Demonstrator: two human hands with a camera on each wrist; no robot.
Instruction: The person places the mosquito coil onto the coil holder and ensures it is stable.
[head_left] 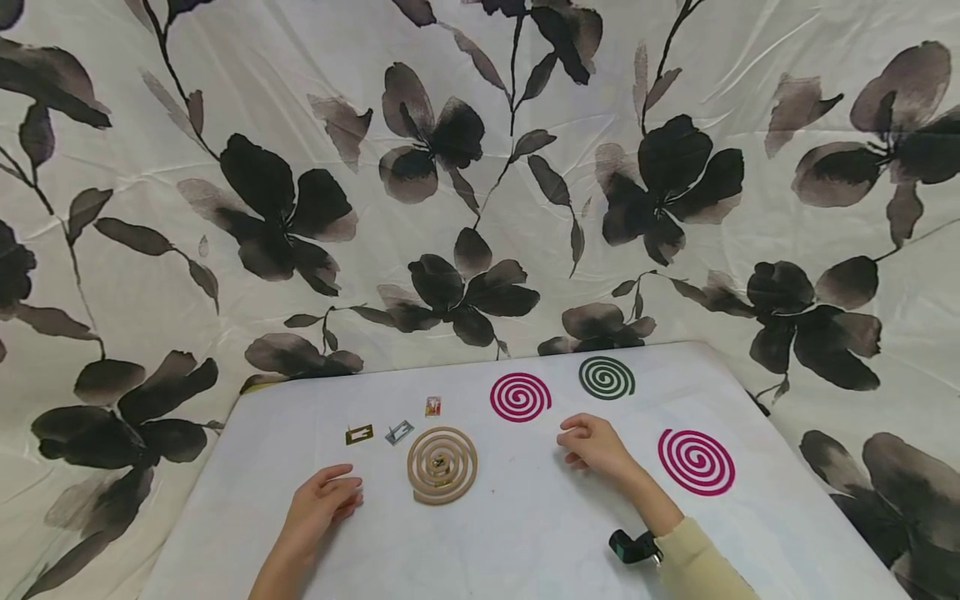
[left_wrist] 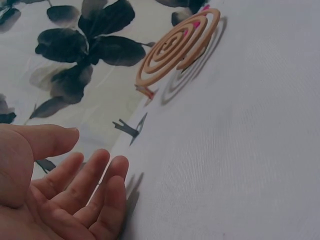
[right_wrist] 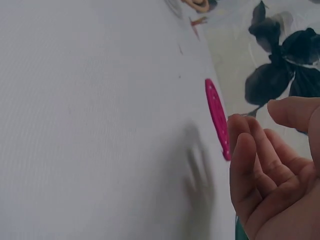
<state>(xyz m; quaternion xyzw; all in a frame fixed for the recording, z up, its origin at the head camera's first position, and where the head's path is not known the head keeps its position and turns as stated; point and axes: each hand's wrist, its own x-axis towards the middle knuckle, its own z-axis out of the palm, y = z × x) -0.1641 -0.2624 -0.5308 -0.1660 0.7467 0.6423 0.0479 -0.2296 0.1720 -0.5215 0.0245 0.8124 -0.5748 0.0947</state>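
Note:
A tan mosquito coil (head_left: 412,467) sits in the middle of the table. In the left wrist view the tan coil (left_wrist: 145,75) is raised above the cloth, casting a shadow. My left hand (head_left: 318,504) hovers to its left, fingers loosely bent around nothing. To the coil's right my right hand (head_left: 600,450) is held over the table, also holding nothing, its fingers relaxed. Behind the left hand lie a gold metal coil stand (head_left: 359,434) and a silver coil stand (head_left: 400,432) with a bent-up prong. A small red-and-yellow piece (head_left: 432,407) lies beyond them.
One magenta coil (head_left: 520,397) and a green coil (head_left: 606,378) lie toward the back of the white table (head_left: 525,550). Another magenta coil (head_left: 697,462) is right of my right forearm. Floral cloth (head_left: 465,217) hangs behind the table.

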